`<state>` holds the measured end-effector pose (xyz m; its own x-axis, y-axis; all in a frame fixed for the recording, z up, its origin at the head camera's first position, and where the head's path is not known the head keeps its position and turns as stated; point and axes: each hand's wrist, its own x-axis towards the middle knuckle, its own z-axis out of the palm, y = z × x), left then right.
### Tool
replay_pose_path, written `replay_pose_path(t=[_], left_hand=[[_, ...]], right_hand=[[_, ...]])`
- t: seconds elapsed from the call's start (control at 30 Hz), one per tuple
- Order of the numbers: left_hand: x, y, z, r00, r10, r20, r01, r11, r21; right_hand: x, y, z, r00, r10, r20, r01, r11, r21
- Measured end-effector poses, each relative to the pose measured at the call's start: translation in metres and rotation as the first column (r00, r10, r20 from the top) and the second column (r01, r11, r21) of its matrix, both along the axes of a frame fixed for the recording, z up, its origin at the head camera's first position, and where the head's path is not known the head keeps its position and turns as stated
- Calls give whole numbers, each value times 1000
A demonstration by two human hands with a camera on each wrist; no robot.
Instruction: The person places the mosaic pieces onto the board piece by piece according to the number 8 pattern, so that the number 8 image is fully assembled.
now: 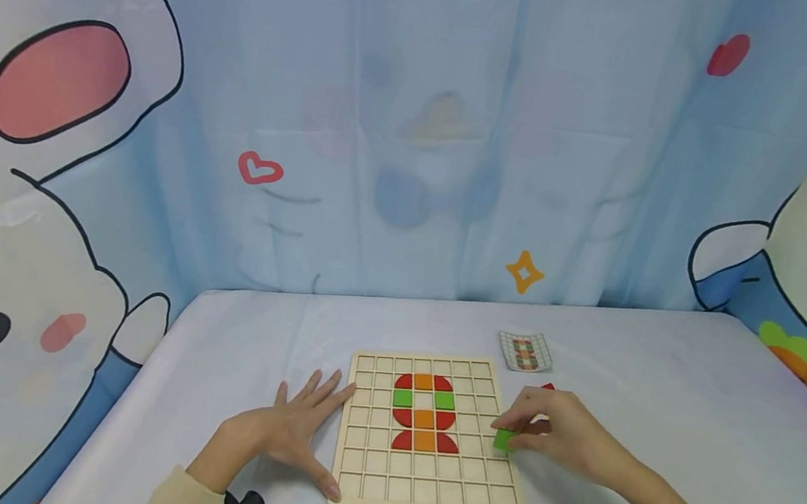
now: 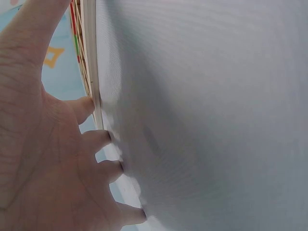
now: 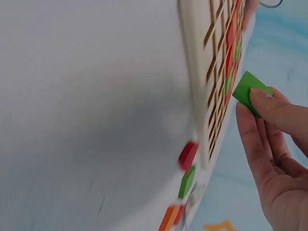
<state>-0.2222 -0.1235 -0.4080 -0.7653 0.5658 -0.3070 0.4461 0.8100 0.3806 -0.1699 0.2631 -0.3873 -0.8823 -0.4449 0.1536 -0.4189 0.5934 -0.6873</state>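
Note:
A wooden grid board (image 1: 367,483) lies on the white table, with red, orange and green tiles set in its middle squares. My right hand (image 1: 570,436) is above the board's right edge and pinches a green square tile (image 1: 503,440) between thumb and fingers. The same green tile (image 3: 249,91) shows clear of the board in the right wrist view. My left hand (image 1: 294,428) has its fingers spread, with thumb and index finger touching the board's left edge. In the left wrist view that hand (image 2: 53,144) rests its fingertips on the cloth and board side.
Behind the board's right corner lies a pattern card (image 1: 525,353) showing a small coloured grid. Loose tiles lie right of the board: a red one (image 3: 187,155), a green one (image 3: 186,182) and an orange one (image 3: 168,218). A printed blue curtain (image 1: 420,119) hangs behind the table.

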Motion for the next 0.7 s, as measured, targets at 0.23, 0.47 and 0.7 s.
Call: replay_pose_path(t=[0.23, 0.47, 0.7], left_hand=[[-1, -1, -1, 1000, -4, 0, 4, 1000, 4], [-1, 0, -2, 1000, -5, 5, 5, 1000, 3], [-2, -1, -1, 1000, -5, 9, 5, 1000, 4]], right_hand=[[-2, -38, -3, 994, 96, 50, -93, 994, -51], [-6, -56, -8, 986, 162, 40, -160, 985, -60], [-6, -64, -11, 985, 150, 85, -148, 989, -28]])
